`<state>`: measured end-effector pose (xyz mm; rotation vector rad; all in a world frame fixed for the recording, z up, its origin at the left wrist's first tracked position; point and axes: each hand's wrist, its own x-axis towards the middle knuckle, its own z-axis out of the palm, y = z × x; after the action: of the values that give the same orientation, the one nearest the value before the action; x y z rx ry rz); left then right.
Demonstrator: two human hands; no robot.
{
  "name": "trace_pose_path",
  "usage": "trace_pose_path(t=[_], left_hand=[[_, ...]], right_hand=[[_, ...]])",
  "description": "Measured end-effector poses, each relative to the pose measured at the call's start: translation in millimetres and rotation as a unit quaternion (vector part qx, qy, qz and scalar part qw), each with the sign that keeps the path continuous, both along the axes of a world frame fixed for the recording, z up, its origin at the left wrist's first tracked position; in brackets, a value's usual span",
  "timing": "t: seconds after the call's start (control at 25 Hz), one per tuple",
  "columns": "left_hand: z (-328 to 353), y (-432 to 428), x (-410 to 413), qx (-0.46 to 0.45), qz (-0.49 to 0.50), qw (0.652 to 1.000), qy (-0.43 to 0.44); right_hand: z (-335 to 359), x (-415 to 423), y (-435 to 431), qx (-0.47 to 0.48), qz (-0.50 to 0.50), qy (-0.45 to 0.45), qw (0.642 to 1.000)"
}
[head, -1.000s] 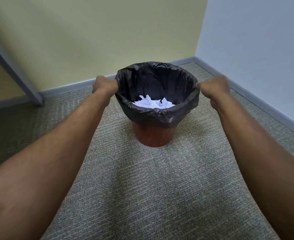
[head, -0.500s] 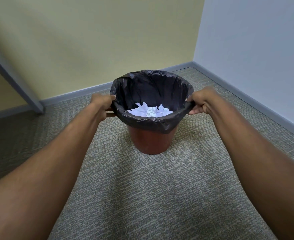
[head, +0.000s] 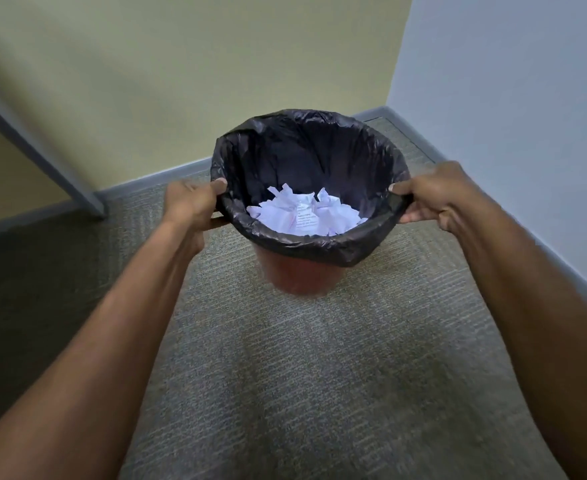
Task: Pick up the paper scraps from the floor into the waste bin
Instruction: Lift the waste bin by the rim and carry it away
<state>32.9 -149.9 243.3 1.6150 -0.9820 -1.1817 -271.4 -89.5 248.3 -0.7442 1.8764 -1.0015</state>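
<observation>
A reddish-brown waste bin (head: 302,275) lined with a black plastic bag (head: 319,244) is in the middle of the view, its base blurred above the carpet. White paper scraps (head: 302,214) lie in a heap at its bottom. My left hand (head: 190,206) grips the bin's left rim, thumb over the bag's edge. My right hand (head: 437,195) grips the right rim the same way. No scraps show on the carpet in view.
Grey-beige carpet (head: 302,375) covers the floor. A yellow wall (head: 198,81) and a pale blue wall (head: 527,98) meet in a corner just behind the bin, with a grey baseboard. A grey slanted bar (head: 43,157) reaches the floor at left.
Both hands went from beside the rim to gripping it. The bin has come closer to me and higher in view, and its base now looks blurred.
</observation>
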Motion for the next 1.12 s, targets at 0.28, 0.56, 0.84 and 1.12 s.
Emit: trace_pose_path(t=[0.28,0.56,0.84,1.12], left_hand=[[172.8,46.4,-8.2,0.009,0.006,1.000,0.022],[320.8,78.8,-32.2,0.041,-0.023,0.999,0.019],[412.7,78.1,-63.5,0.055,-0.043,0.996,0.061],[427.6,7.2,-96.2,0.071,-0.056,0.994,0.062]], right_hand=[[189.0,-12.0,64.4,-0.033,-0.060,-0.015,0.998],[332.3,-45.6,95.7,-0.027,-0.051,-0.015,0.998],[420.0,-80.1,97.8,-0.027,-0.027,-0.008,0.999],[447.0,-114.8,28.2,-0.012,-0.005,0.055,0.998]])
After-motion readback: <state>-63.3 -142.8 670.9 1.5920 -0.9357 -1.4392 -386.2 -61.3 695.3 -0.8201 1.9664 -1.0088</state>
